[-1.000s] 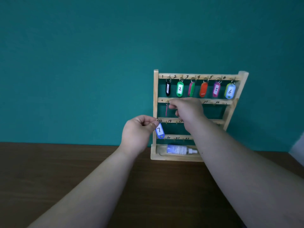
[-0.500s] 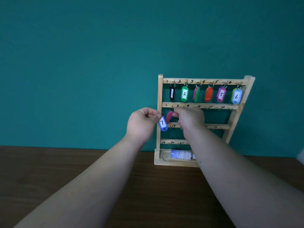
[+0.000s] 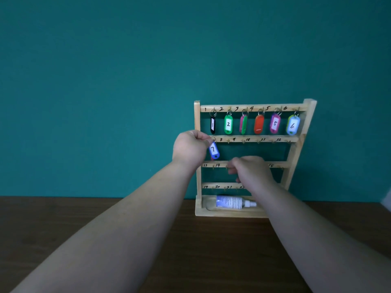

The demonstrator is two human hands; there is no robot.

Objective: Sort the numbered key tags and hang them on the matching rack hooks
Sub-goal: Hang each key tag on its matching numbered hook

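Slatted key rack of pale unfinished wood (image 3: 197,123), four numbered rails between two posts, standing on a dark brown wood-grain table (image 3: 63,218) against a matte teal wall (image 3: 105,81). Small brass hooks sit beneath handwritten numerals.

The top rail carries six glossy oval plastic tags on steel split rings:
- a black tag marked 1 (image 3: 212,125)
- a green tag marked 2 (image 3: 228,124)
- a pink-and-green tag seen edge-on (image 3: 243,124)
- an orange-red tag (image 3: 259,124)
- a magenta tag marked 5 (image 3: 274,123)
- a pale blue tag marked 6 (image 3: 292,125)

A clear spray bottle with a blue label (image 3: 230,201) lies on its side in the base trough.

The left hand (image 3: 190,148), forearm extended and knuckles up, pinches the ring of the blue plastic tag marked 7 (image 3: 214,150) between thumb and forefinger at the left end of the second rail; the tag hangs tilted just below that rail. Whether the ring sits on a hook cannot be told.

Half a second earlier this hand held the tag lower, beside the left post, and the right hand (image 3: 250,169) was at the second rail with a pink tag. The right hand now lies lower, across the third rail, motion-blurred with fingers curled; whether it holds anything cannot be told.
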